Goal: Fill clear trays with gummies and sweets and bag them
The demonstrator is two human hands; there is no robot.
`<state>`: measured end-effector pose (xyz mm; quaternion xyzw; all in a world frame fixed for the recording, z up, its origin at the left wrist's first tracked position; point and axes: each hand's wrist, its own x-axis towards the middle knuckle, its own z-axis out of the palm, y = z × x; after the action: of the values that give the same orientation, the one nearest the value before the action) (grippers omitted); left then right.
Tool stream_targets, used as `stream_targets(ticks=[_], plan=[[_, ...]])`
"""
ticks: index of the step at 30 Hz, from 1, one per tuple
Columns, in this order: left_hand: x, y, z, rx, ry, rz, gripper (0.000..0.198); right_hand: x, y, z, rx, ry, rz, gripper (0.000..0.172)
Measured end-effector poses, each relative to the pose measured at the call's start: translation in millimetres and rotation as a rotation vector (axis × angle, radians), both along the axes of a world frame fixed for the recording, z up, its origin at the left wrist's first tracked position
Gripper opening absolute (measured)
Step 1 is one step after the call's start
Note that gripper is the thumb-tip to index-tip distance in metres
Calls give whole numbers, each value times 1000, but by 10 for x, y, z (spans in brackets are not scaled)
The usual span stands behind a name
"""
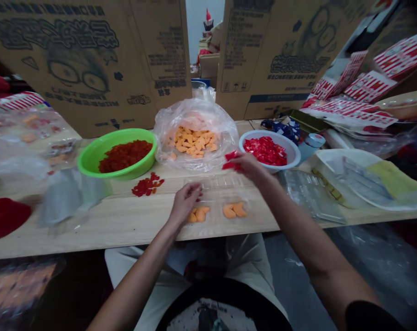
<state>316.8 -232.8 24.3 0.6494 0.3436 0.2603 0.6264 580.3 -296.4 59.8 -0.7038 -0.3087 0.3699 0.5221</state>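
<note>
The left hand (186, 202) is curled, fingertips down on the far edge of a clear tray (215, 181) lying on the table (91, 230); whether it grips that edge, I cannot tell. The right hand (251, 168) hangs above the tray's far right corner, pinching red pieces (231, 161) between thumb and fingers, just in front of a white bowl (291, 151).

The tray's near compartments hold orange pieces (199, 214), a small group under the left hand and another (234, 210) to its right. More red pieces (265, 151) fill the white bowl. Upper middle, a clear bag (194, 115) holds a heap of orange chunks (193, 142). Left of it sits a green bowl (91, 158) of dark red pieces (125, 155), with loose red bits (146, 186) on the table below it.

Right of the hands lies a stack of clear trays (312, 195). Striped packets (401, 55) are at upper right, and cardboard boxes (74, 59) stand along the top of the frame
</note>
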Motion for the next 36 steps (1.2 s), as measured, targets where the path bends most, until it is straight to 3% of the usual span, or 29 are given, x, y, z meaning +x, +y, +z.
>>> stream_targets(ticks=[2, 5, 8, 11, 13, 16, 19, 21, 25, 28, 31, 34, 36], plan=[[214, 78, 40, -248, -103, -20, 54, -467, 108, -138, -12, 141, 114, 24], [369, 181, -9, -306, -150, 28, 52, -940, 210, -296, -3, 249, 203, 20], [335, 255, -121, -281, -116, 82, 35, -1071, 247, -360, 2, 263, 223, 18], [203, 331, -190, -254, -63, 94, 28, -1011, 231, -386, -13, 254, 231, 17], [75, 406, -195, -122, 5, 102, 23, -942, 195, -399, -23, 233, 213, 17], [-164, 546, -174, 330, 108, 93, 17, -855, 124, -394, -43, 160, 145, 21], [-398, 655, -176, 812, 205, -87, 18, -816, 63, -342, -53, 97, 102, 23], [-506, 690, -196, 980, 303, -254, 23, -804, 32, -302, -64, 82, 107, 26], [-578, 678, -227, 1153, 493, -461, 36, -703, -48, -305, -104, 42, 75, 32], [-524, 597, -196, 1244, 530, -418, 41, -537, -143, -387, -83, 54, -7, 40], [-374, 435, -136, 1241, 496, -378, 41, -395, -234, -477, -53, 142, -136, 42], [-153, 218, -81, 1207, 472, -562, 32, -351, -298, -522, -23, 204, -187, 42], [17, 68, -40, 1119, 462, -589, 24, -382, -324, -526, 7, 245, -188, 47]])
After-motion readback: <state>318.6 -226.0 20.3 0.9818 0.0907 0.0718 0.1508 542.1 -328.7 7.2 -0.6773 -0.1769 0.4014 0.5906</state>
